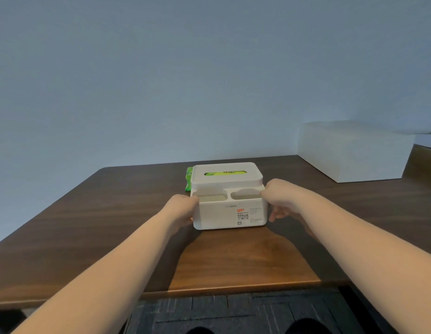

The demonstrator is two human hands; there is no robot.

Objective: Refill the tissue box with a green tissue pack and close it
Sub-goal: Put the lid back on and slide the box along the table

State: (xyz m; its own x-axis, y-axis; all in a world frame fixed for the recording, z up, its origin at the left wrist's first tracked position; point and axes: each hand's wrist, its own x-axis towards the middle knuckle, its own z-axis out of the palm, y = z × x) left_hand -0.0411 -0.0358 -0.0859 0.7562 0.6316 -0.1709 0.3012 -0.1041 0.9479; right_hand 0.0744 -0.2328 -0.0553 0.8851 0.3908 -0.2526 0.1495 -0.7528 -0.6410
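Note:
A white plastic tissue box (224,214) stands on the brown wooden table (113,213), a printed label on its front. Its white lid (226,180) sits on top, and green packaging (215,174) shows through the lid's slot. Two shallow compartments lie in front of the lid. Another green tissue pack (188,177) peeks out behind the box's left side. My left hand (182,209) grips the box's left side. On the opposite side my right hand (280,198) holds it, thumb at the top rim.
A large white rectangular box (354,153) stands at the table's back right. A plain wall rises behind the table. The table's near edge runs across the bottom, with dark patterned flooring (233,312) below it.

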